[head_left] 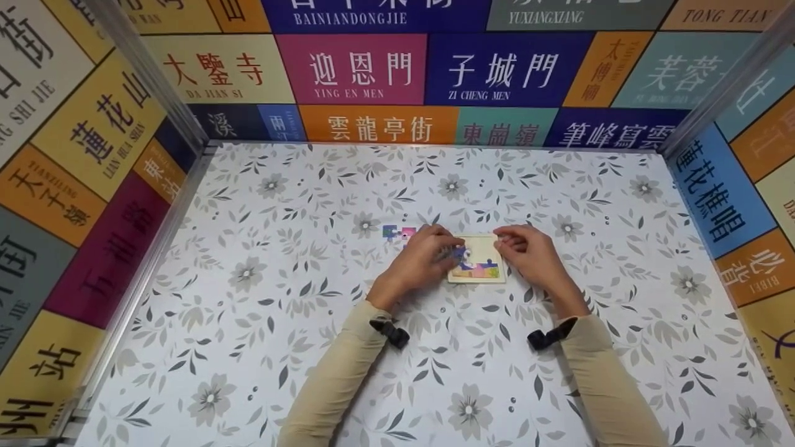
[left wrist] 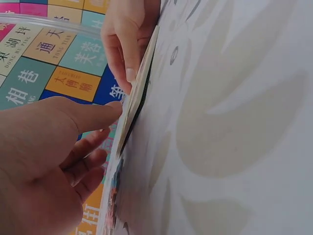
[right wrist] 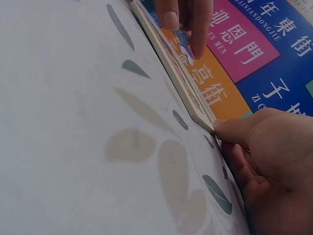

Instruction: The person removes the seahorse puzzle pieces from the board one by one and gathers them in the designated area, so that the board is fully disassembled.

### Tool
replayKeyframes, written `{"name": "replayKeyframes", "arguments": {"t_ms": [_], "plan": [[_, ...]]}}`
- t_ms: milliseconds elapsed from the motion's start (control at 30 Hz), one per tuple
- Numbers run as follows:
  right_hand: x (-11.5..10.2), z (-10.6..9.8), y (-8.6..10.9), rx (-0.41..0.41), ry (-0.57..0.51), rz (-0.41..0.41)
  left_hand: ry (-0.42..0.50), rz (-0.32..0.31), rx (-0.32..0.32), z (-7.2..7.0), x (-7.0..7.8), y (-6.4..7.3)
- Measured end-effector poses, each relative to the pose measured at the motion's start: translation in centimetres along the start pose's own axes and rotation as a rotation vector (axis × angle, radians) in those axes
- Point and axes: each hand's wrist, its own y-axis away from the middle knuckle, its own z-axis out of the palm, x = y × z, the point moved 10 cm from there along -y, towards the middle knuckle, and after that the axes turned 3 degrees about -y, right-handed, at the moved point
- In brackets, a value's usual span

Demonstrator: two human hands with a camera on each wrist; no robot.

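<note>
A small pale puzzle tray lies on the cloth between both hands. Joined pieces with pink, blue and yellow-green print fill its lower part; bare base shows at upper right. My left hand is over the tray's left side and pinches a blue-and-white puzzle piece, seen between thumb and finger in the right wrist view. My right hand grips the tray's right edge, its thumb on a corner in the right wrist view. The left hand partly hides the tray.
Left of the tray, a blue-green puzzle piece and a pink one lie on the floral tablecloth. The left hand partly covers that spot. Panels with printed characters wall the table's back and sides.
</note>
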Motion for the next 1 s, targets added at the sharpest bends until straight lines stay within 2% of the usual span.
{"name": "replayKeyframes", "arguments": {"t_ms": [267,600,833,1000], "plan": [[0.0,0.1,0.1,-0.008,0.007,-0.002,0.086,0.039,0.103,-2.6,-0.5,0.6],[0.4,0.0,0.1,0.002,0.01,0.014,0.196,-0.008,0.173,-5.1,-3.2,2.2],[0.3,0.0,0.2,0.005,0.015,0.036,0.204,-0.041,0.222,-6.4,-5.1,3.4],[0.3,-0.1,0.1,0.001,0.017,0.034,0.191,-0.038,0.264,-7.2,-6.2,4.3]]}}
